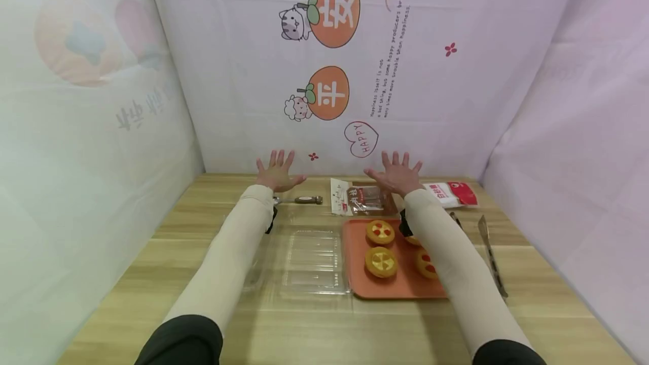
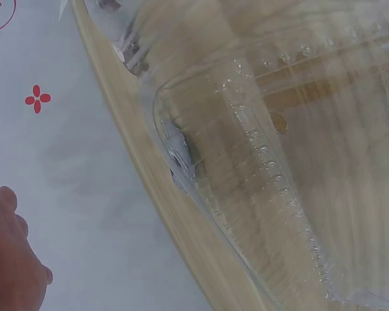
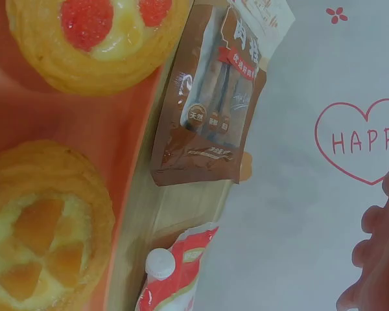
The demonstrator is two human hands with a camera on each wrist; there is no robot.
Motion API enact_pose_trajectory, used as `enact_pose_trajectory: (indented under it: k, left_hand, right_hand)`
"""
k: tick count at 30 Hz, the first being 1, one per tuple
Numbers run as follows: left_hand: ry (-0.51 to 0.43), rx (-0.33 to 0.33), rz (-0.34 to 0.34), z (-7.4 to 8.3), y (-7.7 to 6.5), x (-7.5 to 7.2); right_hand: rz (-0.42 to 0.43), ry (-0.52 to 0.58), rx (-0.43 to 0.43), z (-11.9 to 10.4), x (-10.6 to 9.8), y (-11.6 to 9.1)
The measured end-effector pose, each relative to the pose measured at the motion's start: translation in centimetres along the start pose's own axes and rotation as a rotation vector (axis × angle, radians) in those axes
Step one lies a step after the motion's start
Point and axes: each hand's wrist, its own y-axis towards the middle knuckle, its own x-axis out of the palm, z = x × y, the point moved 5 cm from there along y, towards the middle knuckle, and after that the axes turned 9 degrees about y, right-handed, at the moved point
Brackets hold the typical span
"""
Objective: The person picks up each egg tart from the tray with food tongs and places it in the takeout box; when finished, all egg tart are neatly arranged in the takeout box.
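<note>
My left hand (image 1: 278,174) is stretched forward over the table's far edge, fingers spread, holding nothing. Below and nearer lies a clear plastic container (image 1: 314,261), which fills much of the left wrist view. A utensil with a brown handle (image 1: 306,200) lies just beyond it. With fingers likewise spread, my empty right hand (image 1: 397,176) reaches out over a brown packet (image 3: 207,97) and a white-and-red pouch (image 1: 453,194) with a white cap. Nearer the body, an orange tray (image 1: 361,286) carries several tarts (image 1: 381,262), some topped with red or orange fruit pieces; my right forearm hides part of it.
Metal tongs (image 1: 490,252) lie right of the tray, partly behind the right sleeve. White printed cloth (image 1: 243,100) hangs behind the wooden table (image 1: 304,334) and along both sides.
</note>
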Motion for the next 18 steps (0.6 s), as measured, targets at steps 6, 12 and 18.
enact_pose_trajectory:
  k: [6,12,18]
  left_hand:
    - [-0.014,0.022,-0.037,0.0,-0.5,0.1]
    - [-0.167,0.145,-0.028,0.6,-2.1,-0.4]
    - [-0.258,0.319,-0.147,1.7,-4.3,0.0]
  right_hand:
    - [0.002,-0.001,-0.022,0.0,0.0,0.1]
    - [-0.037,0.009,-0.105,-0.6,-1.4,-2.4]
    - [-0.073,0.007,-0.202,2.3,-3.3,-6.8]
